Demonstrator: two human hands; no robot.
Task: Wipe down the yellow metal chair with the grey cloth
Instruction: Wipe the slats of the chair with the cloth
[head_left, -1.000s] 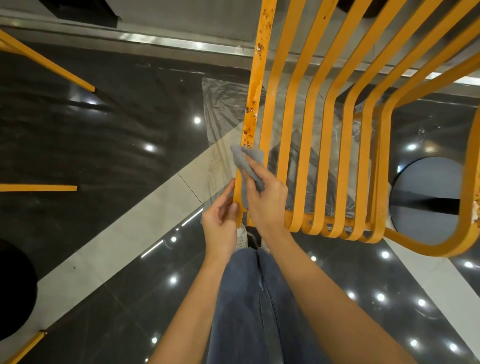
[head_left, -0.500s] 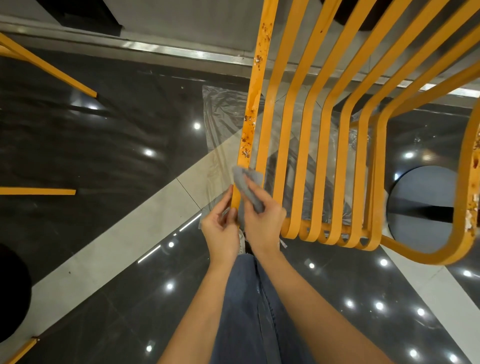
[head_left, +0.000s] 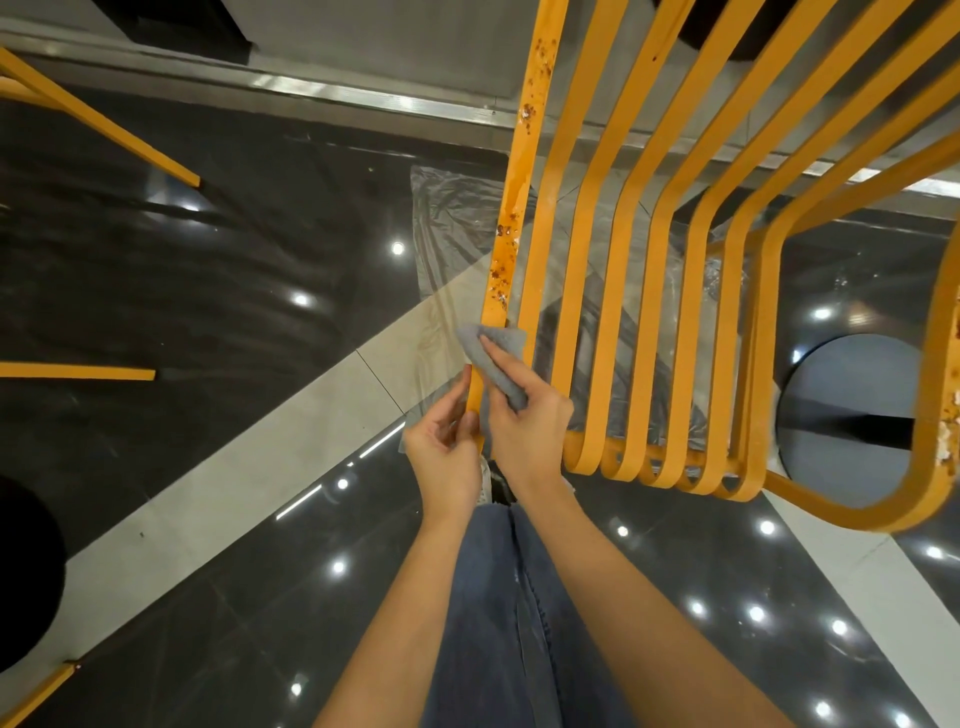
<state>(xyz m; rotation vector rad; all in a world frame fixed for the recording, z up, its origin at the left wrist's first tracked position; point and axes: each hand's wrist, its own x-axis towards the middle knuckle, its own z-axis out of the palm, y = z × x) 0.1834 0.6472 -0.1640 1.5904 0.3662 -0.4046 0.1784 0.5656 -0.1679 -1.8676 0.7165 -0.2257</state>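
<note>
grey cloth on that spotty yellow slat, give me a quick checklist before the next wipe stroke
1. Right hand grips the grey cloth: ok.
2. Cloth lies against the outer slat of the yellow chair: ok.
3. Left hand steadies the slat's lower end: ok, fingers touch it.
4. Slat above the cloth free of brown spots: not ok, spots run far up.
5. Plastic sheet lies on the floor under the chair: ok.
6. Cloth clean enough: cannot tell.
</note>
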